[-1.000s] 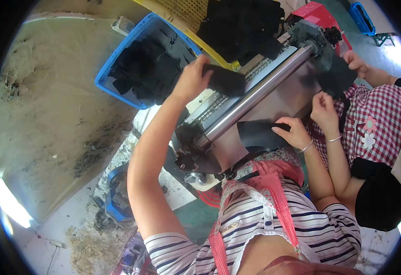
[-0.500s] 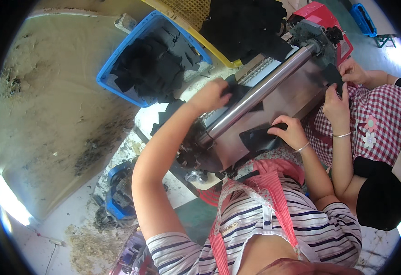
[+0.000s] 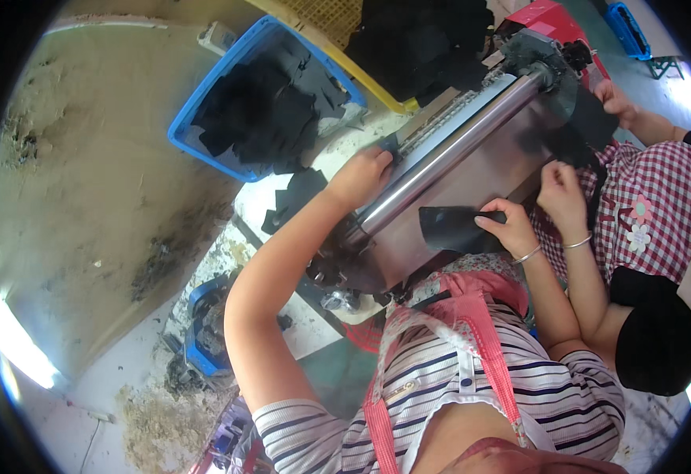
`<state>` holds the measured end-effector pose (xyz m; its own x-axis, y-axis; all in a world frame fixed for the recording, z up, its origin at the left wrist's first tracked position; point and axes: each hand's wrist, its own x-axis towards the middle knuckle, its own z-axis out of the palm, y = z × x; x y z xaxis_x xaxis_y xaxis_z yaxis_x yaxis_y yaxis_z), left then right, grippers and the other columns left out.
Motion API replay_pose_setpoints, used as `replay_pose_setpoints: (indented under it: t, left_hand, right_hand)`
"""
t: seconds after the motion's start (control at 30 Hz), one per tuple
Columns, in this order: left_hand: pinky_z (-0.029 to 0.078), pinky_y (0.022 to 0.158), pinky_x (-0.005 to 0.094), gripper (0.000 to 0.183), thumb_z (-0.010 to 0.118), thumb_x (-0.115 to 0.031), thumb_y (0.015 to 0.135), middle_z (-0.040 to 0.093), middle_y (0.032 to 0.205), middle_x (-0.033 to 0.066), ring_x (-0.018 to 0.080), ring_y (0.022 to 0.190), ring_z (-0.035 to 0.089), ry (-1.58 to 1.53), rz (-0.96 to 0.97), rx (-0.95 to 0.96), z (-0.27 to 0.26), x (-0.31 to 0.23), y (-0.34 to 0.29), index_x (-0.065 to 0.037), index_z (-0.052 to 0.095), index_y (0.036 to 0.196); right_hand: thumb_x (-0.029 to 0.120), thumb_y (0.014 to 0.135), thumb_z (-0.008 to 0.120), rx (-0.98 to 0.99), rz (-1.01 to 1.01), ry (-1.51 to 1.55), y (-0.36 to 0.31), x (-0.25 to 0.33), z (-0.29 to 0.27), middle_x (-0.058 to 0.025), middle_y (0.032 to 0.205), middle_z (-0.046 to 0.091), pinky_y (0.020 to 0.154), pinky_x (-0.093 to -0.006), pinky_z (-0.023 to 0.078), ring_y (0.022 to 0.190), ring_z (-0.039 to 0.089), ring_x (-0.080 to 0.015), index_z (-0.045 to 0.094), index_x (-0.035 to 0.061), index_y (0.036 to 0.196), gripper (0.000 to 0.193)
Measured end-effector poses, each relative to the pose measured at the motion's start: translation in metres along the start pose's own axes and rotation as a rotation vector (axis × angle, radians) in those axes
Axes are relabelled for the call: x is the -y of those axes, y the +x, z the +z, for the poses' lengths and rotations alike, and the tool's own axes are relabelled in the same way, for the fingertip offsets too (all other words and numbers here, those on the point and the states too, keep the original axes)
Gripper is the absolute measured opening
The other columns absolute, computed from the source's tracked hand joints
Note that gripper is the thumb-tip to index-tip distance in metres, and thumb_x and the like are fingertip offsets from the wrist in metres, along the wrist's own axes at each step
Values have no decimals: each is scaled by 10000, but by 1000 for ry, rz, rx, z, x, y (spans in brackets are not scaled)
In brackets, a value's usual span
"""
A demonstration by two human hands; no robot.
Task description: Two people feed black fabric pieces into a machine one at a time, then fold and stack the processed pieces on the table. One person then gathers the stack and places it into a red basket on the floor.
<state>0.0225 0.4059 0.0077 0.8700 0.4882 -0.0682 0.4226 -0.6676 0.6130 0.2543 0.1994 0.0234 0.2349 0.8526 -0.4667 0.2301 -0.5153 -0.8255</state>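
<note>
My left hand (image 3: 364, 178) is closed at the far side of a long metal roller (image 3: 456, 150). A small part of a dark piece (image 3: 390, 144) shows at its fingers; the rest is hidden by the hand. In front of the roller, my right hand (image 3: 511, 229) pinches the right end of a flat, black, flexible sheet piece (image 3: 448, 228). That piece lies over the smooth metal plate (image 3: 409, 257) of the roller machine, near its front edge.
A blue crate (image 3: 195, 99) of black pieces stands at the far left, beside a yellow basket (image 3: 377, 91). On the right, a co-worker's hands (image 3: 563, 197) are at the machine near another black piece (image 3: 590, 122). A red machine housing (image 3: 547, 20) rises behind.
My left hand has come back a little toward me, and the black piece by it no longer lies across the roller. My right hand has shifted slightly right with its piece.
</note>
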Motion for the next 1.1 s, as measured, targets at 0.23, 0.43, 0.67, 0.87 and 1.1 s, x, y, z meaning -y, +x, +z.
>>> replay_pose_setpoints:
  t: [0.23,0.43,0.67,0.87,1.1]
  left_hand:
    - [443,780,408,189,527,-128,789,514,921,173,351,854,540,-198,116,149,-3,5,11,2,571,919]
    - [442,738,381,218,591,-192,782,565,847,172,340,816,551,-185,75,51,-18,21,17,5,576,876]
    - [464,690,354,333,665,-69,734,590,831,138,327,802,586,-44,-140,-409,-90,40,-48,-44,488,1015]
    - [475,707,340,114,509,-122,758,519,835,26,197,857,556,726,-138,29,-16,110,-151,-106,548,864]
    - [417,894,421,285,573,-239,761,500,1150,122,322,1036,515,86,-708,-147,61,98,-209,-58,589,981]
  right_hand:
    - [112,745,695,-70,-93,-28,24,3,25,-68,868,631,731,-250,454,803,583,-116,594,-2,932,241]
    - [3,809,606,-183,-81,348,7,13,31,-71,886,596,592,-226,503,693,614,-122,487,-19,1078,295]
    - [21,834,567,127,103,94,-25,-24,24,-47,738,620,583,-212,486,646,595,-91,558,-12,836,34]
    - [37,820,583,203,41,-31,-36,-22,43,-55,720,621,590,-218,488,622,593,-91,565,-19,849,65]
    - [53,812,586,241,28,-159,-54,-59,45,-68,724,629,596,-238,487,623,600,-106,578,-11,844,72]
